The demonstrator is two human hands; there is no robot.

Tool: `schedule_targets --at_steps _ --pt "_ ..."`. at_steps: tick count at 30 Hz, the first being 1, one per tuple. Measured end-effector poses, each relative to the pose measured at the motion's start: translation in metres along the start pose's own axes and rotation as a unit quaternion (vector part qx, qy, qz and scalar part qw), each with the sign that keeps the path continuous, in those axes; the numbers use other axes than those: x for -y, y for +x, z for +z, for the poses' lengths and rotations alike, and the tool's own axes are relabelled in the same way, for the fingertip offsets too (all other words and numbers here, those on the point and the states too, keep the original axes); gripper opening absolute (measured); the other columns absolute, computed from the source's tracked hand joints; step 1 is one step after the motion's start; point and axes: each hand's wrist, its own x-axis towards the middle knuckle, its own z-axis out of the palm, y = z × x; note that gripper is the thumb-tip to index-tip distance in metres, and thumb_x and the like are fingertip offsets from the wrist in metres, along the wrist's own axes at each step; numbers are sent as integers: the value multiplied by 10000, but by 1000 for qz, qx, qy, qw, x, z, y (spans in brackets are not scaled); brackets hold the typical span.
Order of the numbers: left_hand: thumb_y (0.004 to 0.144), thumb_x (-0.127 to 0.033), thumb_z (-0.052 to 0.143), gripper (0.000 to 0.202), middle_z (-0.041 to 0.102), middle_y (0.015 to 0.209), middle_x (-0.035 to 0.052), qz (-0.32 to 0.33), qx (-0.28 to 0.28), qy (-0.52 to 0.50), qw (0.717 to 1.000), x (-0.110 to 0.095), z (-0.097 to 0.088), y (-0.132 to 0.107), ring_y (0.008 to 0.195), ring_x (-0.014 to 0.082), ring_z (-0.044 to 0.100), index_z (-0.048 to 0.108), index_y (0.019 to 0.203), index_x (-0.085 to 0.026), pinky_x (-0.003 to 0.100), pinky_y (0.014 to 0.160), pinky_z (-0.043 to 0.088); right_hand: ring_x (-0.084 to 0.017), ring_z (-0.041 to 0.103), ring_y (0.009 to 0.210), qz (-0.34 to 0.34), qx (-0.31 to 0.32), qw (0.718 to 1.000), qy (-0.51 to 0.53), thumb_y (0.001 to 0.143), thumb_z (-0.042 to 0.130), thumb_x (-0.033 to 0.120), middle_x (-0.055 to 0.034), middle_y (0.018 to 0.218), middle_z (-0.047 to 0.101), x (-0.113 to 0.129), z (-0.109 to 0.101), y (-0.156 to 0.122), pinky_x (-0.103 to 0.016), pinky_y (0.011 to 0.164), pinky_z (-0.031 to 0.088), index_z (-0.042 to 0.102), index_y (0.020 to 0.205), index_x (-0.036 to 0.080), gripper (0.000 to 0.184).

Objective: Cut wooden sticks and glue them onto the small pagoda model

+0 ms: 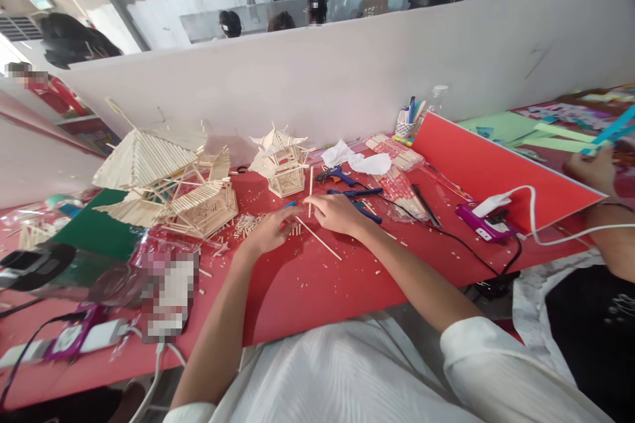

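Observation:
A thin wooden stick [311, 182] stands upright at the fingertips of my right hand [340, 213], which pinches it. Facing it, my left hand [270, 231] is low over the table with its fingers bent together; what they hold, if anything, is hidden. A blue object [288, 205] shows just behind the left fingers. One longer stick [320, 239] lies slanting on the red table between the hands. Short cut stick pieces [247, 225] are heaped beside the left hand. Beyond the hands stands a small pavilion model of sticks [285, 168].
A larger stick pavilion [169, 182] stands at left. Blue-handled pliers [360, 192], a glue gun [337, 176] and bagged sticks [401, 192] lie beyond my right hand. A purple power strip [481, 223] and a red board [496, 175] are at right, near another person's hand [592, 172].

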Motion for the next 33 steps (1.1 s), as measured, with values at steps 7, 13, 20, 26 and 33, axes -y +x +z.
schedule_targets --at_steps 7,13,20,26,33 --pt "822 -126 636 554 722 1233 98 -51 68 96 992 20 -4 -6 1170 252 677 569 1362 -233 357 1016 516 -203 703 869 31 -52 997 49 958 481 201 -68 1033 784 -12 -5 0 -299 790 469 705 1194 193 325" --pt "836 -116 629 529 754 1123 53 -52 75 61 994 20 -6 -4 1053 207 718 559 1342 -257 306 936 536 -199 694 889 -1 -58 996 72 992 494 253 -78 1101 770 -6 4 1 -304 821 464 716 1135 199 270" --pt "823 -158 694 537 759 1130 60 -63 76 57 993 22 -5 -3 1056 212 723 566 1338 -244 308 944 541 -211 693 966 -9 -51 996 77 980 518 234 -76 1109 764 -7 12 2 -303 862 463 709 1131 209 245" --pt "875 -178 664 527 743 1180 71 -30 22 44 998 10 -8 -1 1079 219 716 555 1385 -246 353 971 549 -183 665 847 -4 -58 983 176 948 557 214 -58 998 759 -4 10 3 -301 808 464 711 1025 196 174" --pt "964 -286 636 350 722 1176 95 68 -134 10 989 -10 4 2 1112 215 686 617 1310 -238 396 1015 540 -131 582 615 67 27 871 487 894 673 470 -17 805 690 2 17 7 -261 581 460 680 994 178 309"
